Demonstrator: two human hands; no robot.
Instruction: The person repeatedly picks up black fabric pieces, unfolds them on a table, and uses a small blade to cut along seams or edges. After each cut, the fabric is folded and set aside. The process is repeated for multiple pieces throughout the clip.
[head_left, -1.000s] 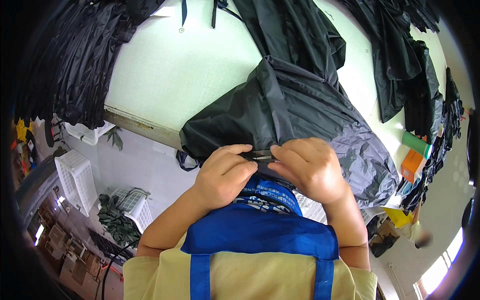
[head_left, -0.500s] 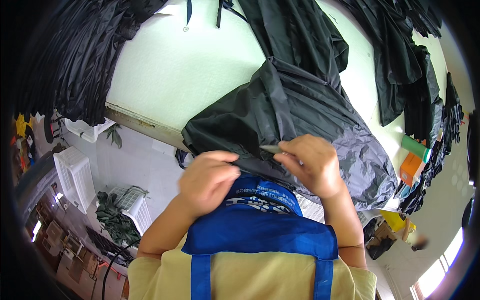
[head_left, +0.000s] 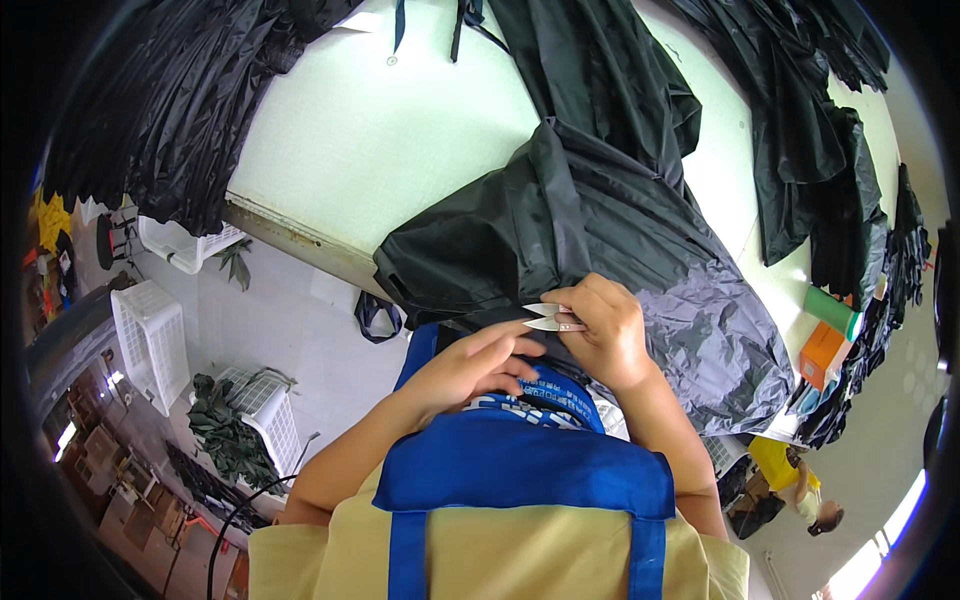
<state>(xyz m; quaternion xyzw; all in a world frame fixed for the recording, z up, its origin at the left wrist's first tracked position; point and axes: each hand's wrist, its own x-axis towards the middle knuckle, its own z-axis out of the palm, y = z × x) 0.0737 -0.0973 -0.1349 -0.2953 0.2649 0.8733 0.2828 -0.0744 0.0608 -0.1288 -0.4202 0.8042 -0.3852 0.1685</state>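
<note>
My right hand [head_left: 605, 325] is closed around a pair of thread snips [head_left: 550, 324]; their two pale blades stand apart and point left. Close to the blade tips is my left hand [head_left: 470, 368], fingers loosely spread and nothing visible in it. Just beyond both hands, a dark, thin-fabric garment [head_left: 480, 225] lies bunched over the near edge of the table [head_left: 400, 120]. Its greyer, crinkled side [head_left: 715, 330] spreads out to the right of my right hand. Whether my left fingertips touch the cloth I cannot tell.
Piles of black fabric [head_left: 170, 100] hang over the table's left end, with more [head_left: 800, 130] at right. A green roll [head_left: 832, 312] and orange box [head_left: 822, 352] lie at the right edge. White crates [head_left: 150, 345] stand on the floor at left. A person [head_left: 790, 475] is at lower right.
My left hand has moved right and slightly down toward the snips, its fingers now more spread. The snips' blades now show apart. My right hand has shifted a little left.
</note>
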